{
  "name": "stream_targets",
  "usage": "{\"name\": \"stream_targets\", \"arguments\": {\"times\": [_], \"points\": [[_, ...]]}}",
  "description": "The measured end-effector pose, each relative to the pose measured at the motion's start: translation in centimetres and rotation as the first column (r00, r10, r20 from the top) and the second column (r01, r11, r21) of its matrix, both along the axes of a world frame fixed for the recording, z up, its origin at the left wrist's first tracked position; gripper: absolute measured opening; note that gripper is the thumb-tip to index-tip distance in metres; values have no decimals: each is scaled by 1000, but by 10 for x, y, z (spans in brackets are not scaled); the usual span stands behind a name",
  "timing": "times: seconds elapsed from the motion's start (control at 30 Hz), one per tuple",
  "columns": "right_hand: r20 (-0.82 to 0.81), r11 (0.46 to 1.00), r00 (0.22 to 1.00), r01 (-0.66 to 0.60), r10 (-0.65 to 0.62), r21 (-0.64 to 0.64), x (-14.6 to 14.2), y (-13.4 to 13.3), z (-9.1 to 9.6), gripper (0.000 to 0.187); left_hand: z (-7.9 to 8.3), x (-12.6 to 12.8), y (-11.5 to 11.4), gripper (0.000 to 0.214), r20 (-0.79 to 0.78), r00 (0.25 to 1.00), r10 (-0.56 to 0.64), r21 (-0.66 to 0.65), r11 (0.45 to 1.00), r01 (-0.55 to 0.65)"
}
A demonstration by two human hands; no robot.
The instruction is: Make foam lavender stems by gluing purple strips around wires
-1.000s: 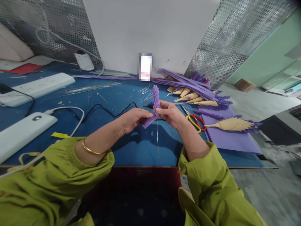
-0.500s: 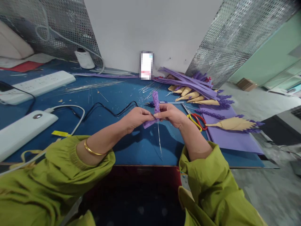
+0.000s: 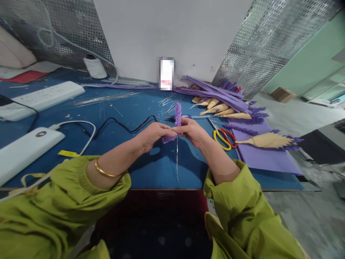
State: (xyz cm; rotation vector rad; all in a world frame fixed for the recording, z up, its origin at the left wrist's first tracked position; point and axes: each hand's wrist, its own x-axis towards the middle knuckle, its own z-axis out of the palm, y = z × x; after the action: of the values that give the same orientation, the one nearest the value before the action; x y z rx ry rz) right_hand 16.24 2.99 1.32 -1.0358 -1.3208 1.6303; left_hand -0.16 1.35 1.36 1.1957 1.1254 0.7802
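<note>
Between my hands stands a purple paper lavender flower (image 3: 178,114), upright, with a thin wire stem (image 3: 177,162) hanging below it. My right hand (image 3: 190,130) pinches the flower near its lower end. Closed on a purple paper strip (image 3: 168,138) at the flower's base is my left hand (image 3: 157,135); the fingers of both hands meet there and hide the join. Just behind the flower a blue pen-like tool (image 3: 185,117) with a black cord lies on the blue table. Scissors (image 3: 225,139) with yellow and red handles rest right of my right hand.
Several paper-wrapped lavender stems (image 3: 229,111) and purple strips (image 3: 215,91) lie at the back right, near purple sheets (image 3: 269,158). Loose wires (image 3: 105,99) lie at the back left. White power strips (image 3: 43,99) and a cord (image 3: 126,128) occupy the left. A phone (image 3: 166,73) leans against the panel.
The wire stem has swung from slanting right to nearly vertical. My hands have shifted slightly left, their fingertips now closer together around the flower's base.
</note>
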Motion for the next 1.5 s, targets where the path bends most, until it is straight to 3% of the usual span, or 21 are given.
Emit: {"name": "stream_targets", "arguments": {"times": [0.23, 0.47, 0.7, 0.93, 1.03, 1.17, 1.3, 1.5], "points": [[21, 999, 999, 37, -38, 35, -2, 3, -9, 35, -1, 0, 1, 18, -86, 996, 33, 80, 996, -26], [21, 999, 1000, 2, -3, 47, 2, 4, -4, 35, -6, 1, 2, 15, -25, 999, 35, 63, 997, -34], [45, 989, 991, 118, -122, 91, -2, 3, -4, 38, -2, 1, -1, 21, -39, 999, 31, 63, 998, -28], [67, 978, 987, 134, -146, 160, -6, 0, -7, 36, -5, 3, 1, 14, -28, 997, 76, 86, 994, -74], [14, 992, 996, 89, -91, 91, -1, 1, -3, 35, -3, 2, 1, 15, 26, 997, 67, 60, 996, -68], [-94, 998, 993, -69, 68, -10, 6, 1, 6, 36, 5, 1, 1, 19, 89, 996, 29, 47, 998, -34], [-120, 988, 983, -132, 141, 77, 8, -1, 10, 33, 9, 0, -1, 21, 106, 994, 24, 12, 1000, -26], [-104, 981, 984, -130, 145, 144, 10, -2, 9, 28, 8, -1, -2, 22, 133, 991, -25, -31, 999, 30]]}}
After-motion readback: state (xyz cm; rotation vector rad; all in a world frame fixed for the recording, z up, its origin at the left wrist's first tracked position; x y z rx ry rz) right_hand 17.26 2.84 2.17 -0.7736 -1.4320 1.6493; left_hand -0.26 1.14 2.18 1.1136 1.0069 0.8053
